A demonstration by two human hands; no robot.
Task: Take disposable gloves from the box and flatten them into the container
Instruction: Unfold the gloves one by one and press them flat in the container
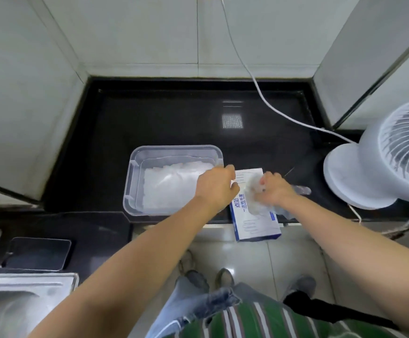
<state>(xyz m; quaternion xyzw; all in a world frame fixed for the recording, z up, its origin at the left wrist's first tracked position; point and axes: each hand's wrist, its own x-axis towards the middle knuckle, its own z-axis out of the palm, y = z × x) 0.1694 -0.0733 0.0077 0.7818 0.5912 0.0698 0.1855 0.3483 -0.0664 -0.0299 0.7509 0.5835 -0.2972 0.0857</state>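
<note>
gloves [254,195], the thin clear plastic sort, are bunched up in the right hand [275,191], which has its fingers curled into the crumpled film right over the top of the box [257,228]. some of the film trails out past the wrist onto the counter [174,118]. the left hand [217,186] is clamped on the far left edge of the box, fingers and thumb curled round it, i'd say to steady it for the pull.

the box lies at the front edge of the counter, its near end hanging out over the floor. just to its left, touching or nearly so, sits the clear container [135,167] with a white pile [174,189] of flattened gloves already in it.

these will weigh almost nothing and have no stiffness at all. i'd expect them to cling, crumple and drift, the more so if the fan [369,172] on the right is running, which i can't tell. best pinched at the cuff, then spread with flat palms on the pile.

a white cable [259,93] runs across the back of the counter to the fan. a phone [37,252] and a sink [16,301] are off to the left.
</note>
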